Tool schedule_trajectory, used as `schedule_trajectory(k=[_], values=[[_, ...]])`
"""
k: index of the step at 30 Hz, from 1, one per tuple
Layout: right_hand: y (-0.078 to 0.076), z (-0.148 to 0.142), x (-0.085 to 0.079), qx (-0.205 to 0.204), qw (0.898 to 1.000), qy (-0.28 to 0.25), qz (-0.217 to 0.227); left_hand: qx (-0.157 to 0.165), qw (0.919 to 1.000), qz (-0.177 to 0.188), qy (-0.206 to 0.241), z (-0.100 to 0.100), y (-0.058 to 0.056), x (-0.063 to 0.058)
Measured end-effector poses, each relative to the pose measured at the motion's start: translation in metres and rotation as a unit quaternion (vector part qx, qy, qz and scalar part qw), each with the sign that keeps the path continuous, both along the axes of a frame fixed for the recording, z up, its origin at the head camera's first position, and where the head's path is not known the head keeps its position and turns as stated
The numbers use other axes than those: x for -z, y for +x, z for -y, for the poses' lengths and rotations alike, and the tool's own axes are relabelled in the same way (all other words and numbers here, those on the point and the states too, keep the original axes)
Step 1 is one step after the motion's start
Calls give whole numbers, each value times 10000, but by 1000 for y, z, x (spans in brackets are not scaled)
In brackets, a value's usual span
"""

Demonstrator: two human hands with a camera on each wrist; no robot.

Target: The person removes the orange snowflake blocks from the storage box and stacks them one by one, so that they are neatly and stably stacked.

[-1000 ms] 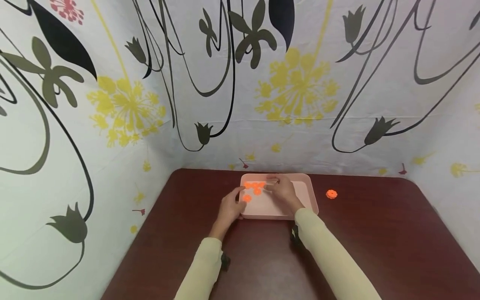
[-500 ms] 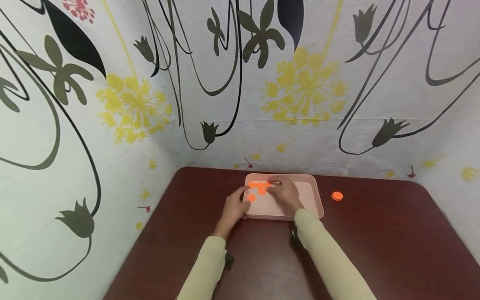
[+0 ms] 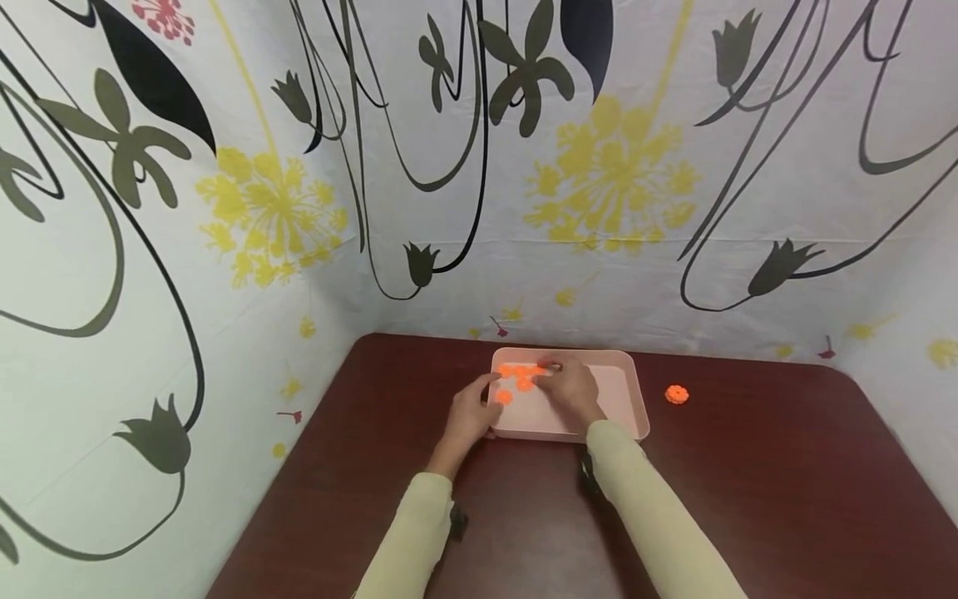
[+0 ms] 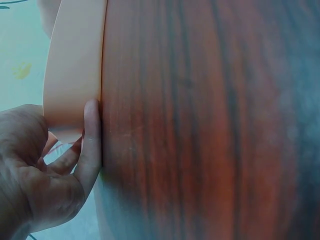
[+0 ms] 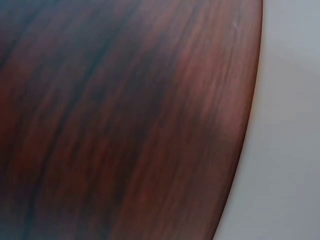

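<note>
A shallow pink tray (image 3: 516, 424) lies near the far side of the table, several flat orange pieces (image 3: 525, 383) with scalloped edges in its left part. My left hand (image 3: 467, 413) grips the tray's left end. In the left wrist view, the fingers of this left hand (image 4: 55, 185) lie along the tray's outer wall (image 4: 75, 65). Over the tray, my right hand (image 3: 572, 388) pinches an orange scalloped piece (image 3: 540, 371) at the end of the row by the far rim, between thumb and index finger. No hand shows in the right wrist view.
To the right of the tray, a small stack of orange scalloped pieces (image 3: 677, 394) sits on the dark red-brown table (image 3: 748, 466). A flower-printed cloth (image 3: 479, 208) hangs right behind the table and along its left side.
The view has shifted slightly, so everything appears a little further right. My right fingers have closed in on the orange piece at the row's end; the left hand keeps its grip on the tray.
</note>
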State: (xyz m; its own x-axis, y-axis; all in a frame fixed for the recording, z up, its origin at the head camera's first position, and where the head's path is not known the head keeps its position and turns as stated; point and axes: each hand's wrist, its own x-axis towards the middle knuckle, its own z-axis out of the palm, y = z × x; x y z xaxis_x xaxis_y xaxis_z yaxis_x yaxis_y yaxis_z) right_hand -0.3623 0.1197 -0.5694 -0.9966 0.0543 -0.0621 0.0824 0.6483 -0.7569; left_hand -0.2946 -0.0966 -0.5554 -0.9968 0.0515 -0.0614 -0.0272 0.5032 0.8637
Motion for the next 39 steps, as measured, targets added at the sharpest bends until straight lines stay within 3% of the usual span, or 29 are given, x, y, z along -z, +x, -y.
schedule_trajectory(k=[16, 32, 39], values=[[-2, 4, -3, 18, 9996, 212, -174, -51, 10000, -59, 51, 1, 0, -3], [-1, 9, -2, -379, 9925, 1026, -549, -118, 9999, -50, -34, -1, -1, -2], [0, 11, 2, -357, 9871, 1377, -729, -97, 9999, -26, -115, -1, -1, 1]])
